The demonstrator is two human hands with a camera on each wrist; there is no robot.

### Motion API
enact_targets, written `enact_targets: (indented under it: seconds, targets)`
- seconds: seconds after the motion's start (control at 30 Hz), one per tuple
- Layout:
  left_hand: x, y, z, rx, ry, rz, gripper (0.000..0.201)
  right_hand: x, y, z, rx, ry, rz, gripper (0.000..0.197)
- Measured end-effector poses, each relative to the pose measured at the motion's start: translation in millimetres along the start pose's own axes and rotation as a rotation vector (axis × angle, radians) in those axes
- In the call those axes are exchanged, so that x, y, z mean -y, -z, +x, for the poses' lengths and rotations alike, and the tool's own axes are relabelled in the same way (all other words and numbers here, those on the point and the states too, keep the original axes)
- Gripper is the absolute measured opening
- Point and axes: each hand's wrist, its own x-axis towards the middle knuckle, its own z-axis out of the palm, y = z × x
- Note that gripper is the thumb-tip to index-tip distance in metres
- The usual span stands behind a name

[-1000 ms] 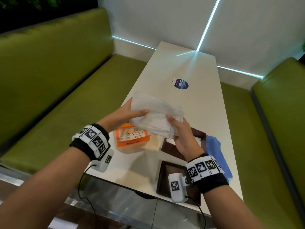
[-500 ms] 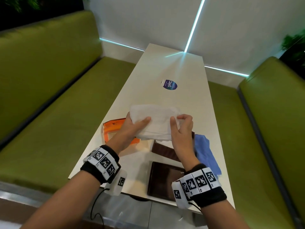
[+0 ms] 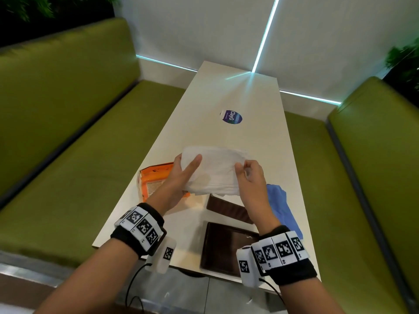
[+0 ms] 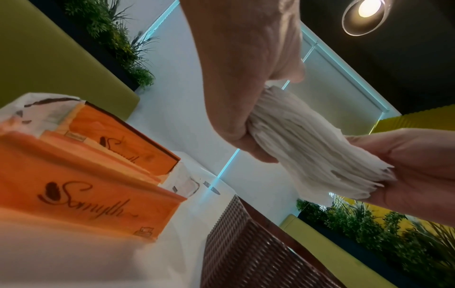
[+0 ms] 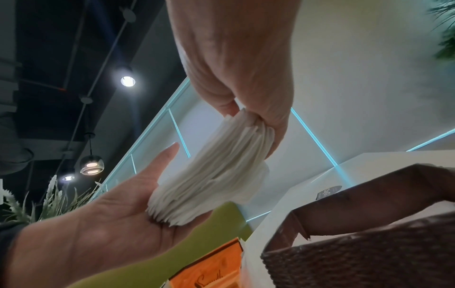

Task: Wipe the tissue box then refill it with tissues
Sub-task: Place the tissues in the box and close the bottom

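Note:
Both hands hold a thick stack of white tissues (image 3: 215, 171) level above the table. My left hand (image 3: 188, 168) grips its left end, thumb on top and fingers beneath. My right hand (image 3: 244, 168) pinches the right end, and in the right wrist view the same hand (image 5: 248, 120) squeezes the sheets (image 5: 216, 165) together. Below them lies the brown woven tissue box (image 3: 229, 209), partly hidden by my right forearm. In the right wrist view the box (image 5: 369, 243) shows an open top. In the left wrist view my left hand (image 4: 246, 117) clamps the stack (image 4: 307, 146).
A torn orange tissue pack (image 3: 154, 180) lies to the left of the box. A blue cloth (image 3: 281, 209) lies on the right. A flat dark brown lid or tray (image 3: 226, 248) sits at the near table edge (image 3: 136, 252). Green benches (image 3: 68, 155) flank the table. A round sticker (image 3: 231, 116) is farther back.
The stack has swung from a tilt to lying level between the hands. My right hand has shifted from under the stack to pinching its right end.

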Motion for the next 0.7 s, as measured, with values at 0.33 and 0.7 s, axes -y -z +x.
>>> enact_targets:
  seconds: [0.33, 0.7]
  targets:
    - [-5.6, -15.2, 0.4, -0.05, 0.03, 0.0, 0.063, -8.9, 10.1, -1.2, -0.017, -0.135, 0.107, 0.033]
    - [-7.1, -57.8, 10.8, 0.002, 0.027, 0.044, 0.07, -3.2, 41.1, 1.6, 0.099, -0.367, 0.53, 0.049]
